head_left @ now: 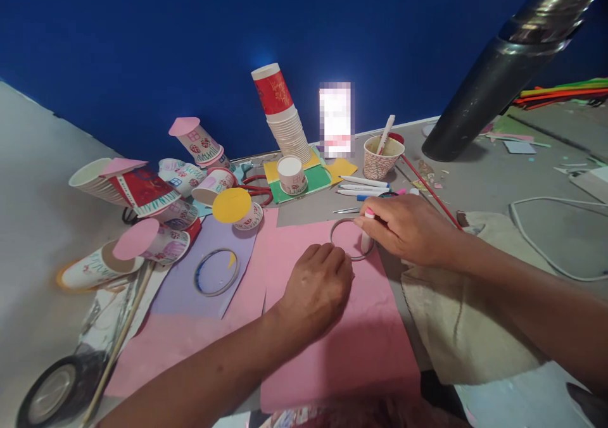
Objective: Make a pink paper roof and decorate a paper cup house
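Note:
A grey ring (332, 233) lies on the pink paper (332, 352). My left hand (320, 282) is closed, its curled fingers at the ring's lower left edge; the fingertips are hidden. In my right hand (413, 228) is a white marker (365, 243) with a pink end, held nearly upright at the ring's right side. The marker's lower end is close to the rim, and I cannot tell whether it touches the paper. Another ring (197, 276) rests on purple paper (173, 289) to the left.
Decorated paper cups (194, 140) with paper roofs crowd the left side. Behind are a cup stack (287, 130), red scissors (259, 190), several markers (365, 187) and a pen cup (382, 162). A black flask (484, 92) and beige cloth (456, 314) stand and lie right; black tape (57, 390) sits lower left.

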The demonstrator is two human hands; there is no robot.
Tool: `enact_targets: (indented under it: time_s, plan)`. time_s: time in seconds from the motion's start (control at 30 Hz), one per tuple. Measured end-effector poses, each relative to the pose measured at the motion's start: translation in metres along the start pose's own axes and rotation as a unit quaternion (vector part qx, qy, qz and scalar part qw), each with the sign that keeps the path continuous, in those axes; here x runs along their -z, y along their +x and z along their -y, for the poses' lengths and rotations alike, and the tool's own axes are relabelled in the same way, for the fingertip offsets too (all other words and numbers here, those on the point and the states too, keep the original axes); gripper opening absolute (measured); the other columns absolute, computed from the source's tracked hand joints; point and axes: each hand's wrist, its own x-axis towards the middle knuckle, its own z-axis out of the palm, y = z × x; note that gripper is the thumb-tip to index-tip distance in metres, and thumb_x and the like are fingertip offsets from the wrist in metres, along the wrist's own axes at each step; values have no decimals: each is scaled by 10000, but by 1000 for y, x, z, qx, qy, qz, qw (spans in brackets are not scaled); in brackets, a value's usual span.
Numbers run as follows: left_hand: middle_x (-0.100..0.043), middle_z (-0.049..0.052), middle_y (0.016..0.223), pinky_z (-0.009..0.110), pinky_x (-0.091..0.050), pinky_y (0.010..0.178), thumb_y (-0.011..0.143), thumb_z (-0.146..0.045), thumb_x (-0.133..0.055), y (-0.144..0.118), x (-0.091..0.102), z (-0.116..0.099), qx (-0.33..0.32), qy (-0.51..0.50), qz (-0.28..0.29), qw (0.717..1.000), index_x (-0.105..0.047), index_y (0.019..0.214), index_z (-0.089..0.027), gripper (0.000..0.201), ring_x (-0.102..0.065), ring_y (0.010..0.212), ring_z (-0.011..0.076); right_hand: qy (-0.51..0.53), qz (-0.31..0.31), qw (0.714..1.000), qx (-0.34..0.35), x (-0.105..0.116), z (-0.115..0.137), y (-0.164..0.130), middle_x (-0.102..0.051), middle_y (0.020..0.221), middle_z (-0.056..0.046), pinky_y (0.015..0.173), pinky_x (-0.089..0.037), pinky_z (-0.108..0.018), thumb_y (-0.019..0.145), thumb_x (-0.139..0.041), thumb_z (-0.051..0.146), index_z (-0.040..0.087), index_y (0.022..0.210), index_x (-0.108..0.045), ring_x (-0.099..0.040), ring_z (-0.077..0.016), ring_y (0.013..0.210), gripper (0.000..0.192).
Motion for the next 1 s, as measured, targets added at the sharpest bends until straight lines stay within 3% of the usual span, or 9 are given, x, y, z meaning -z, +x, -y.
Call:
enact_targets:
  time_s: [0.17,0.33,0.4,0.5,0.63,0.87,1.0]
  plan:
    - [-632,56,801,399,-457,694,969,-124,-629,0,0,0,-4,2,-7,1000,-634,815,-192,169,-588,760,244,165,-14,986,-30,-13,-3,5,-685,647,-7,632,-347,-315,1028,-498,325,235,760,-569,-573,-174,614,291]
    - [-641,56,801,401,-456,702,960,-119,-643,0,-1,1,-8,3,-11,1000,-650,828,-182,146,-599,765,243,251,-68,965,-41,-29,-8,13,-726,682,-8,676,-434,-298,1010,-538,320,227,786,-607,-634,-176,654,252]
    - [-636,54,796,404,-455,700,961,-111,-635,0,-1,0,-8,6,-10,1000,-645,820,-184,159,-592,760,240,241,-98,965,-41,-33,-11,15,-725,687,-7,671,-440,-298,1021,-540,344,225,820,-629,-635,-181,648,250]
    - [-635,55,806,406,-458,705,967,-110,-628,-1,0,0,-1,8,0,1000,-638,817,-186,168,-588,767,238,146,-155,977,-32,-34,-15,12,-709,686,-21,652,-416,-311,1020,-549,381,227,851,-653,-624,-196,636,251]
    - [-632,53,812,401,-445,689,971,-128,-636,0,-1,2,4,7,-5,1000,-634,820,-188,162,-559,742,229,14,-210,977,-42,-21,-20,4,-632,591,-38,609,-364,-342,1017,-505,375,253,726,-600,-557,-200,566,330]
    - [-663,66,894,375,-447,726,989,-119,-625,4,-12,9,23,-19,-25,999,-659,896,-191,122,-567,810,236,97,-303,942,-110,0,-33,5,-620,552,-24,598,-424,-352,959,-552,385,261,712,-569,-537,-193,520,277]
    - [-686,82,952,385,-453,769,1012,-140,-616,5,-7,17,53,-23,-117,991,-654,926,-197,110,-580,851,239,145,-320,928,-123,-2,-41,10,-689,619,-29,614,-475,-340,977,-573,429,247,803,-654,-606,-195,570,265]
